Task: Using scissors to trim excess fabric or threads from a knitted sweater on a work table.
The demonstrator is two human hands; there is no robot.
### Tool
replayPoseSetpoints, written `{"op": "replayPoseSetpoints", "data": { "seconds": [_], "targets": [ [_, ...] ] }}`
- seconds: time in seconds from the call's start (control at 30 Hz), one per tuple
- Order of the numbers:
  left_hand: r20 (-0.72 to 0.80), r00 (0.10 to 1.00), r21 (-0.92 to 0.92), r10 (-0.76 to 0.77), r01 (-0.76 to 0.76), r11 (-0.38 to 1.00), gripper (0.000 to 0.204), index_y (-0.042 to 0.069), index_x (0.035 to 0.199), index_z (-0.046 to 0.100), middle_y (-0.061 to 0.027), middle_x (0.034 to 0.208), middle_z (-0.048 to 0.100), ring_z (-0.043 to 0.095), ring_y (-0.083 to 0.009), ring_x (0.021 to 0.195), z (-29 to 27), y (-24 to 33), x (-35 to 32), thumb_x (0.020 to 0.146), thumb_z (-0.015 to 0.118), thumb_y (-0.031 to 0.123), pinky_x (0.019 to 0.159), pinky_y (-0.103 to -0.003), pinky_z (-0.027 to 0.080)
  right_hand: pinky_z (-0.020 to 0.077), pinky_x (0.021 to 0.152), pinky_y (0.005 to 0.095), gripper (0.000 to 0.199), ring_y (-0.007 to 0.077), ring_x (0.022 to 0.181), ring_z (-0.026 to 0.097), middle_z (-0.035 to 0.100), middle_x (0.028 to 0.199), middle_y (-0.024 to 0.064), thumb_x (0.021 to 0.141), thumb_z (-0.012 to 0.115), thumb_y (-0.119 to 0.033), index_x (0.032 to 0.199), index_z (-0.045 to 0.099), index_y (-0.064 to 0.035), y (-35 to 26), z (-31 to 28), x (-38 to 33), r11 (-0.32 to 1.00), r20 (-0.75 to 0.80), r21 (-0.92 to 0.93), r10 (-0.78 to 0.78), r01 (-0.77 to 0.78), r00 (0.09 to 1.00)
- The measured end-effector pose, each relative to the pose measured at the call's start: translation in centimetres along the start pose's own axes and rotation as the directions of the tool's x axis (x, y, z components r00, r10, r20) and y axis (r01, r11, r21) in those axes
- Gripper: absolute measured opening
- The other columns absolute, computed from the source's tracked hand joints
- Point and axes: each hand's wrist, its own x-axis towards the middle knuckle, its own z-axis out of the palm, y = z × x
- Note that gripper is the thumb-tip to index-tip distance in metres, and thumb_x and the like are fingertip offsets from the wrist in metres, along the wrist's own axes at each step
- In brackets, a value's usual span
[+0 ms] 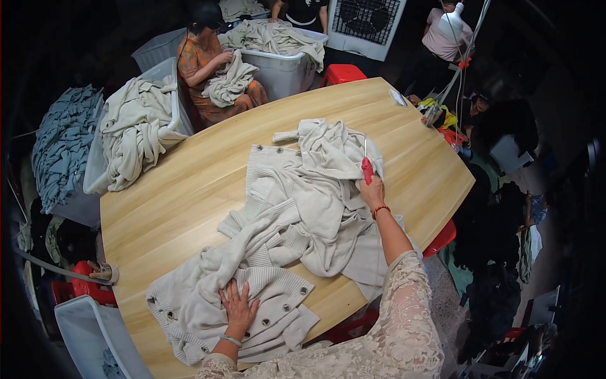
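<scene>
Near cardigan (273, 288): my feed shows rumpled cream knit, dark buttons.
Knit heap (322, 208): cream, crumpled, touching the near cardigan's far side.
Red-handled tool (367, 170): beyond the near cardigan, thin shaft pointing away.

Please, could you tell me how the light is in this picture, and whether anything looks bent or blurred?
Head view: wooden table and pale knitted garments well lit, corners nearly black; the table's far edge looks bowed, likely fisheye distortion; left hand and right hand fairly sharp.
</scene>
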Motion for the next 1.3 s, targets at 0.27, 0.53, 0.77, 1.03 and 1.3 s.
{"op": "replayPoseSetpoints", "data": {
  "seconds": [0.27,0.53,0.77,1.03,1.3],
  "targets": [
    [0.009,1.0,-0.024,0.025,-0.025,0.999,0.069,0.009,0.14,0.045,-0.0263,0.151,0.027,0.02,-0.0416,0.143,0.0,0.8,0.7,0.083,0.067,0.041,0.115,-0.063,0.006,0.0439,0.054,0.0343,0.019,0.0145,0.055,0.053,0.056,0.061,0.0099,0.081,0.061,-0.017,0.08,0.059,0.0019,-15.6,-10.3,-10.6,0.776,0.217,0.496,-0.545,0.39,0.81],
    [-0.099,0.956,-0.783,-0.276,0.096,0.614,0.113,0.004,0.154,0.014,-0.0188,0.157,0.02,0.034,-0.0336,0.137,-2.9,2.1,1.3,0.067,0.084,0.021,0.111,-0.044,0.033,0.0442,0.056,0.0369,0.02,0.0265,0.056,0.057,0.056,0.062,0.0148,0.082,0.068,-0.02,0.083,0.058,-0.0019,-18.5,-10.0,-25.0,0.653,0.518,0.696,-0.744,0.298,0.422],
    [-0.251,0.919,-0.542,0.305,-0.395,0.742,0.091,0.0,0.139,0.042,-0.0244,0.152,0.03,0.043,-0.0366,0.132,-12.5,7.5,6.5,0.067,0.086,0.034,0.105,-0.048,0.038,0.0454,0.061,0.0412,0.028,0.0375,0.065,0.059,0.059,0.067,0.0193,0.08,0.068,-0.025,0.083,0.055,-0.0005,-15.5,-8.2,-29.5,0.675,0.525,0.678,-0.722,0.291,0.45],
    [-0.093,0.977,-0.9,0.19,-0.164,0.403,0.02,-0.001,0.107,0.062,-0.0055,0.1,0.066,0.062,-0.0144,0.093,-13.6,10.0,10.6,0.088,0.058,-0.002,0.081,-0.028,0.048,0.05,0.07,0.0362,0.043,0.0298,0.078,0.066,0.067,0.087,0.0158,0.077,0.081,-0.032,0.103,0.063,-0.0021,-12.1,-7.1,-28.9,0.619,0.074,0.696,-0.566,0.364,0.821],
    [-0.568,0.818,-0.821,0.087,-0.571,0.014,0.023,-0.005,0.114,0.06,-0.0163,0.115,0.064,0.062,-0.0248,0.106,-25.3,14.2,15.9,0.093,0.056,0.006,0.097,-0.039,0.047,0.0518,0.068,0.0465,0.036,0.0433,0.082,0.064,0.066,0.084,0.0233,0.078,0.077,-0.031,0.097,0.062,-0.0044,-10.0,-4.2,-25.6,0.902,0.017,0.389,-0.213,0.19,0.977]
  ]
}}
